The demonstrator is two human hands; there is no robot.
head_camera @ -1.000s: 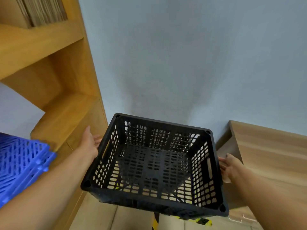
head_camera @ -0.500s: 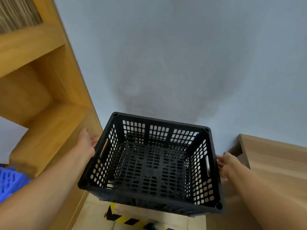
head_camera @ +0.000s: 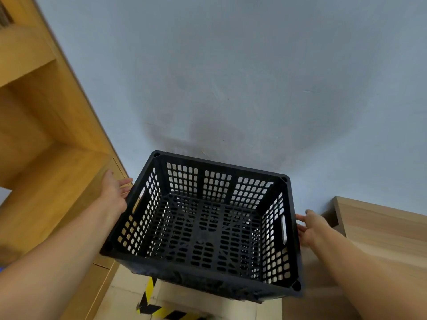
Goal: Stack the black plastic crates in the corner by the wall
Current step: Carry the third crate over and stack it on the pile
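Note:
A black perforated plastic crate hangs in the air in front of me, open side up and nothing inside it. My left hand grips its left wall at the handle slot. My right hand grips the right wall by the other handle slot. The crate's far rim is close to the pale blue-grey wall. Through the crate's holes I see only the floor; no other black crate shows.
A tall wooden shelf unit stands at the left, touching the wall. A low wooden cabinet stands at the right. Between them is pale tiled floor with yellow-black hazard tape.
The view has swung right and downward; the blue crates at the left have left the frame. The crate, still in both hands, has come closer to the wall and floor gap.

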